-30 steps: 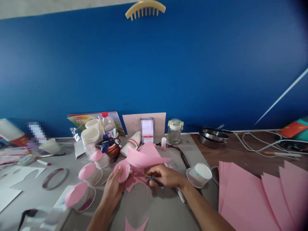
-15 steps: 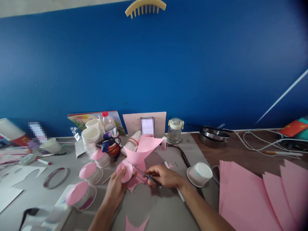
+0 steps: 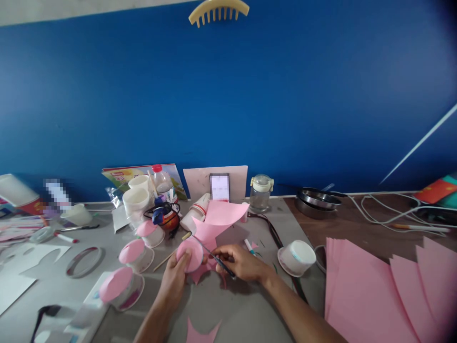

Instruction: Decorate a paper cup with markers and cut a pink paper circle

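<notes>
My left hand [image 3: 177, 274] pinches a round pink paper disc [image 3: 194, 255] with a pale rim, its thumb lying on the face. My right hand [image 3: 239, 262] is closed round black-handled scissors [image 3: 225, 267], as far as they can be made out. Their thin grey blades point up and left along the disc's edge. Just behind both hands, a cut pink sheet [image 3: 224, 213] curls upward, and its jagged lower part hangs below the fingers. A pink offcut [image 3: 202, 331] with curved edges lies at the front. How the right fingers sit in the handles is hidden.
At left stand several white cups with pink tops [image 3: 116, 286], a tape ring [image 3: 84, 262] and a red-capped bottle [image 3: 161, 178]. A phone [image 3: 219, 186] leans at the back beside a glass jar [image 3: 260, 194]. At right are a white cup [image 3: 299, 257] and stacked pink sheets [image 3: 364, 286].
The disc and my left hand have shifted slightly right, and the disc now faces me more fully. The curled sheet has moved a little right. Both hands keep their hold.
</notes>
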`<action>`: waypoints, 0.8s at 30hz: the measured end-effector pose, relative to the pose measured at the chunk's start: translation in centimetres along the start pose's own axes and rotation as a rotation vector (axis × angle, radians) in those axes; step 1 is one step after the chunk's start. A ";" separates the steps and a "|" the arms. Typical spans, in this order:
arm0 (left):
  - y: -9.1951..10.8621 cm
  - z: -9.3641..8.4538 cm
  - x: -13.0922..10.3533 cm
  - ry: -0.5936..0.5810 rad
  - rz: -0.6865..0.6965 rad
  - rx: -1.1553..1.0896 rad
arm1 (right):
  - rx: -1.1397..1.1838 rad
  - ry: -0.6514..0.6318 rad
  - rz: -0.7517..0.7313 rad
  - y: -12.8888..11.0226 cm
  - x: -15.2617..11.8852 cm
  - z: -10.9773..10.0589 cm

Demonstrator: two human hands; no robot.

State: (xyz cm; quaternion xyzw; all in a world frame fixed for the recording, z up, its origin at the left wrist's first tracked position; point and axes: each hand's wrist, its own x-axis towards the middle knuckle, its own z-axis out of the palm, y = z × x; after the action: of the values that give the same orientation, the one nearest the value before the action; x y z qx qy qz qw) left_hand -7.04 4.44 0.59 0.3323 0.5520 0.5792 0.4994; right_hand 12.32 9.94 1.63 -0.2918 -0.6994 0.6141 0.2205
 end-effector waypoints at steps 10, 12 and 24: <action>-0.2 -0.9 0.2 -0.021 0.050 0.122 | 0.006 -0.005 -0.006 0.5 0.2 0.2; -0.2 -0.9 0.3 -0.029 0.049 0.123 | 0.020 -0.016 -0.001 0.6 0.2 0.3; 0.2 -1.0 0.2 0.009 0.084 0.165 | 0.048 -0.028 0.013 1.0 0.2 0.6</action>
State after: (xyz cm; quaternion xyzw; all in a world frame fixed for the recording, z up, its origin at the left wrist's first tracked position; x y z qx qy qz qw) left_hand -8.11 4.33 0.63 0.3923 0.5858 0.5537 0.4431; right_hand 11.88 9.75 0.59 -0.2825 -0.6855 0.6362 0.2136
